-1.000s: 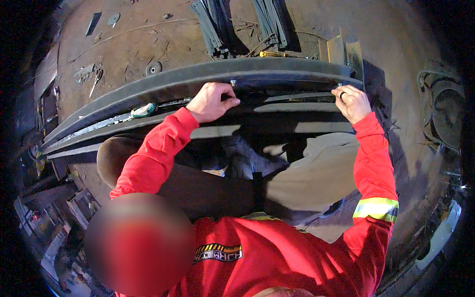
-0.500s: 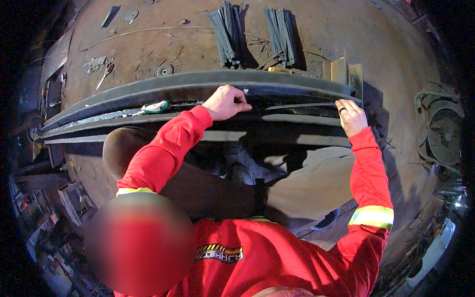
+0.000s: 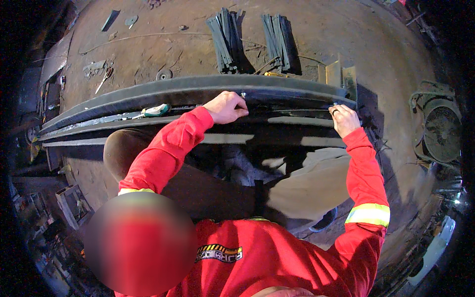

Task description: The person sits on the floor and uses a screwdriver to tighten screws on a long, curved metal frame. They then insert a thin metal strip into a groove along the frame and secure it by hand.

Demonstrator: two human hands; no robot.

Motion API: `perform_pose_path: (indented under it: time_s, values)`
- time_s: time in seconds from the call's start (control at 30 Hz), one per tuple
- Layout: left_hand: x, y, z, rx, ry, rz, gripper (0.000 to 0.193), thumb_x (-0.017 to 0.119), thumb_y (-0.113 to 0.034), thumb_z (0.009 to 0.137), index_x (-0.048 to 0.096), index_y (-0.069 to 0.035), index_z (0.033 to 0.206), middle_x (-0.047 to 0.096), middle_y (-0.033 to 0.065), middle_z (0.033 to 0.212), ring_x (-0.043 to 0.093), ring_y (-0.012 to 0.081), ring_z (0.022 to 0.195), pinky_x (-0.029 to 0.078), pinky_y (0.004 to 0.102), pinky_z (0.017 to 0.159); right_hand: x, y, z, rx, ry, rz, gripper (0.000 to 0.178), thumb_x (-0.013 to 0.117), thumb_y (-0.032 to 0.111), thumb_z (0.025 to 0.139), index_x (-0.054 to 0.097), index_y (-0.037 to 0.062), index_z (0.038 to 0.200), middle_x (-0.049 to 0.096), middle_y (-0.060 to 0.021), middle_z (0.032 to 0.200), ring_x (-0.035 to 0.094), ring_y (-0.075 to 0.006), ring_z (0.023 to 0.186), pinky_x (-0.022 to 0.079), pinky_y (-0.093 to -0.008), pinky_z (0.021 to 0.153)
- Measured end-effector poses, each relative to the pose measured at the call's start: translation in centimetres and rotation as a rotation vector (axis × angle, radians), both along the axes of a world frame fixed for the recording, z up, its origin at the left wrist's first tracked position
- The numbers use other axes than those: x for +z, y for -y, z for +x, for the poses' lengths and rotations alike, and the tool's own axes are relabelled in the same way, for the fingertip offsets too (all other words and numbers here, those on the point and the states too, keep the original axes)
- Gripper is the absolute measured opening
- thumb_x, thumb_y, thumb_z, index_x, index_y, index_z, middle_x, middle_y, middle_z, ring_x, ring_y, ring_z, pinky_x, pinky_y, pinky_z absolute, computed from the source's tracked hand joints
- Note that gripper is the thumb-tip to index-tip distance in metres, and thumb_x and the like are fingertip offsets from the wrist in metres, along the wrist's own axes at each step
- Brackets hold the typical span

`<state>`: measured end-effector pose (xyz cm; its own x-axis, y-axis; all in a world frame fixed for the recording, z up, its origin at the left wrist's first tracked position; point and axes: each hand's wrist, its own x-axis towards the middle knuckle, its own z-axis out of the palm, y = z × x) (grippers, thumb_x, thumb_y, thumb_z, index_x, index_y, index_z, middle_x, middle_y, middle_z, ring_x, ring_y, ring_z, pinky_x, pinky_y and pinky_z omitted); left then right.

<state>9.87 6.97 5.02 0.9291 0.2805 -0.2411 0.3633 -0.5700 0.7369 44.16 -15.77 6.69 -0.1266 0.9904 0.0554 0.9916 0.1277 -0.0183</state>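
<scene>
Across in front of me lies a long dark steel beam (image 3: 163, 86), with narrower bars along its near side. My left hand (image 3: 227, 107) is closed at mid-length, thumb and fingers pinched together; what lies between them is hidden. Toward the right end, my right hand (image 3: 345, 120) is closed with bent fingers at the end of a thin metal strip (image 3: 302, 115). That strip runs from the right hand toward the left, into shadow. Left of my left hand, a tool with a green and white handle (image 3: 156, 111) rests between the bars. A small shiny piece (image 3: 243, 95) sits on the beam.
Two stacks of dark flat strips (image 3: 225, 44) lie beyond the beam. An upright angle piece (image 3: 334, 74) stands at its right end. A yellow tool (image 3: 275, 74), a small wheel (image 3: 164, 74) and scissors-like pliers (image 3: 104, 79) lie on the floor. A fan (image 3: 440, 126) stands right.
My right hand has shifted slightly left and down, and the thin strip has lowered nearer the bars. My left hand stays almost in place. The whole view has shifted a little.
</scene>
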Motion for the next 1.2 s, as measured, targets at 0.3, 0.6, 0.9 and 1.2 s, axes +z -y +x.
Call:
perform_pose_path:
  time_s: [0.3,0.6,0.9,1.2]
  values:
    - [-0.7,0.4,-0.7,-0.012,0.262,0.126,0.013,0.068,-0.013,0.078,0.068,0.0,0.083,0.063,0.0173,0.08,0.061,0.0364,0.079,0.049,0.0418,0.073,-0.1,-0.1,0.1,0.049,0.095,0.137,0.018,0.06,0.005,0.075,0.066,0.0014,0.091,0.066,-0.0098,0.093,0.063,-0.024,0.085,0.054,-0.0344,0.071]
    - [-0.6,0.1,-0.6,-0.011,0.252,0.094,0.013,0.068,-0.013,0.079,0.067,0.0,0.082,0.063,0.0163,0.079,0.062,0.0355,0.078,0.049,0.0419,0.071,-0.5,-0.5,0.4,0.01,0.022,0.106,0.014,0.061,0.005,0.076,0.066,0.0027,0.088,0.067,-0.0097,0.092,0.063,-0.0245,0.084,0.053,-0.0344,0.073]
    - [3.2,-2.2,0.5,0.162,0.309,0.042,0.012,0.069,-0.013,0.081,0.067,-0.003,0.087,0.065,0.0128,0.078,0.063,0.0272,0.071,0.049,0.0348,0.066,1.2,-1.4,0.2,-0.071,-0.007,0.27,0.016,0.068,0.005,0.073,0.065,0.0026,0.088,0.066,-0.0098,0.092,0.064,-0.0238,0.087,0.052,-0.0343,0.076]
    - [6.4,-4.6,-1.3,0.281,0.222,-0.156,0.013,0.067,-0.013,0.084,0.067,-0.001,0.089,0.066,0.0044,0.08,0.06,0.0124,0.078,0.047,0.0278,0.075,5.8,-3.6,-2.3,0.145,0.037,0.442,0.026,0.066,-0.001,0.068,0.066,0.0008,0.094,0.064,-0.0106,0.091,0.062,-0.0267,0.084,0.049,-0.0372,0.076]
